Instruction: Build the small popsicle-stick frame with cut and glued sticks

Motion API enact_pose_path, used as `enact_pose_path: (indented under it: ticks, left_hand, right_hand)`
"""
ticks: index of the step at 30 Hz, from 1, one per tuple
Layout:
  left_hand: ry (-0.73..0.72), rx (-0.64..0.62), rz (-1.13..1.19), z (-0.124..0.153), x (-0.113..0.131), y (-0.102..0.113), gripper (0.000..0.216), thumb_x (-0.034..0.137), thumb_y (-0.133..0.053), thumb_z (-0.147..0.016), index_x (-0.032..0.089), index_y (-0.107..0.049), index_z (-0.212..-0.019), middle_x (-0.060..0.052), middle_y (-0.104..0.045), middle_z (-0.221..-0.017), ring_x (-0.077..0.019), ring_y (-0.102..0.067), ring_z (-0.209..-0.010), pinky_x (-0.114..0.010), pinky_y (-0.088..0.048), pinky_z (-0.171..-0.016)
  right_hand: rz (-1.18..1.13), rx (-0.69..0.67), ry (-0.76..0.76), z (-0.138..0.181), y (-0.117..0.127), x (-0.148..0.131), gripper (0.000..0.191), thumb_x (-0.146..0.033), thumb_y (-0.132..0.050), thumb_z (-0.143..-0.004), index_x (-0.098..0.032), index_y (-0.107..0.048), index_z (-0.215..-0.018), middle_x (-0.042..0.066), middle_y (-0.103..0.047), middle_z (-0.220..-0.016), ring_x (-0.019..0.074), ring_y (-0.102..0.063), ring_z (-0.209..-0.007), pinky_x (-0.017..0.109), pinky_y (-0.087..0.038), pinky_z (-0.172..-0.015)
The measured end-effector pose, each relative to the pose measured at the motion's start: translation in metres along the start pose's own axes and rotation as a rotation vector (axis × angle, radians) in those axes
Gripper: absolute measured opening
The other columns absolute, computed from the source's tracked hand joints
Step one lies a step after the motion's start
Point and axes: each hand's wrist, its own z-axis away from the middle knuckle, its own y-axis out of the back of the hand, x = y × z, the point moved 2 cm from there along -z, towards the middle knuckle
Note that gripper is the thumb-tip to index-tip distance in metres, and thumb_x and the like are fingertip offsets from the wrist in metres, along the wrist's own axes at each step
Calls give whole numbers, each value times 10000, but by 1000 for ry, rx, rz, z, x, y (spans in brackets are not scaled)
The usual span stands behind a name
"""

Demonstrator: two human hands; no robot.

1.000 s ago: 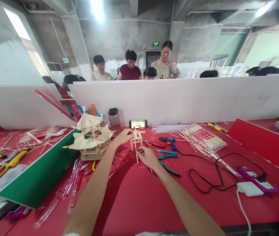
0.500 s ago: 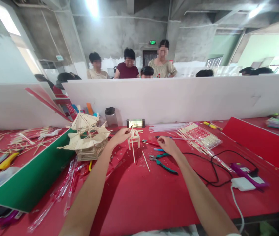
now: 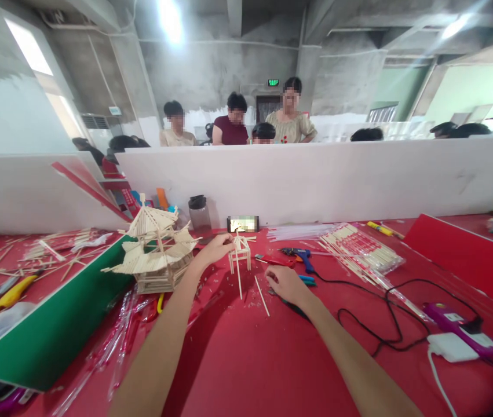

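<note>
My left hand (image 3: pixel 215 249) pinches the top left of a small wooden stick frame (image 3: pixel 240 256), which stands upright on the red table (image 3: pixel 246 359). My right hand (image 3: pixel 287 285) rests to the right of the frame, fingers curled down over teal-handled pliers (image 3: pixel 307 280); only the handle ends show past the hand. A loose thin stick (image 3: pixel 262 295) lies between frame and right hand. A finished stick pagoda model (image 3: pixel 154 249) stands left of my left hand.
Behind the frame are a phone (image 3: pixel 243 224) and a dark-lidded jar (image 3: pixel 200 212). A blue glue gun (image 3: pixel 300 254), red cutter (image 3: pixel 273 260), stick packets (image 3: pixel 361 247) and black cable (image 3: pixel 385 324) lie right. A green board (image 3: pixel 50 324) lies left. People stand behind the white partition (image 3: pixel 337 179).
My right hand left the base of the frame, reached toward the tools at the right, then came back down onto the pliers. My left hand kept its hold on the frame.
</note>
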Motion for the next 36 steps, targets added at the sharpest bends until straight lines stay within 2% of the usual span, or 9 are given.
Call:
enact_pose_path:
  ticks: [3,6,11,14,18,25,31,36]
  left_hand:
    - [28,7,23,1,4,-1,167,324,-566,-731,168,-509,-712,44,-490,-639,-116,-439,-611,-240,-347,-603]
    - [31,17,77,1,4,-1,150,302,-580,-712,165,-521,-726,41,-501,-651,-118,-449,-622,-243,-357,-610]
    - [18,18,106,1,4,-1,145,281,-596,-695,159,-528,-735,46,-483,-654,-111,-436,-614,-241,-347,-599]
    - [24,2,127,3,8,-1,150,286,-593,-708,162,-513,-735,46,-490,-654,-110,-446,-615,-241,-356,-612]
    - [22,-17,114,6,13,-1,160,307,-580,-733,164,-509,-733,40,-496,-662,-109,-447,-624,-243,-363,-631]
    - [14,-9,106,7,13,1,166,299,-597,-726,157,-511,-733,43,-475,-642,-99,-423,-597,-229,-349,-590]
    - [50,-13,138,6,11,2,184,322,-593,-746,152,-530,-781,36,-524,-645,-97,-446,-566,-224,-367,-562]
    - [14,-7,103,8,15,2,170,318,-567,-776,158,-513,-749,38,-508,-631,-101,-453,-558,-235,-365,-569]
  right_hand:
    - [-74,3,45,2,-2,-20,140,-202,-537,-865,-203,-675,-890,43,-699,-828,176,-617,-740,263,-409,-702]
    - [-146,6,69,5,-5,-45,178,-259,-539,-891,-229,-645,-1031,31,-703,-878,185,-621,-786,277,-428,-730]
    - [-106,-29,136,8,-19,-74,358,-321,-531,-917,-287,-568,-1271,54,-689,-1130,238,-607,-986,343,-438,-884]
    - [-92,-55,146,7,-29,-75,320,-293,-507,-929,-283,-612,-1232,54,-694,-1152,253,-608,-1020,372,-424,-936]
    - [-130,-48,161,5,-35,-72,265,-227,-506,-919,-268,-662,-1131,40,-718,-1096,230,-632,-975,367,-416,-959]
    - [-125,-41,110,4,-34,-71,241,-193,-523,-885,-241,-668,-1072,48,-723,-984,209,-627,-891,309,-457,-813]
    - [-124,-62,102,4,-34,-72,236,-200,-517,-900,-221,-658,-1087,49,-711,-983,189,-622,-904,291,-444,-818]
    - [-130,-61,106,4,-34,-73,231,-194,-512,-899,-220,-654,-1078,43,-710,-968,182,-622,-882,283,-442,-799]
